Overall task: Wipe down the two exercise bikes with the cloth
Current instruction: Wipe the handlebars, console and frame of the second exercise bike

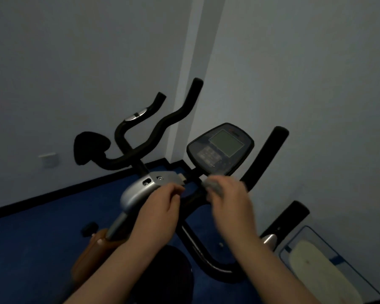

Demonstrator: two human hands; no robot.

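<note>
Right hand (227,197) fingers curl around a crumpled grey cloth (213,187), pressed on the near bike's black tubular handlebar (192,199) beneath the console; bar runs toward the left hand (160,207), which grips it alongside

We find no readable text: the console (221,149) screen is blank, and its keypad markings are too dim and small to make out.

The right hand (229,200) is smeared by blur, the grey cloth (213,187) mostly hidden under its fingers; both forearms are cropped below.
</note>
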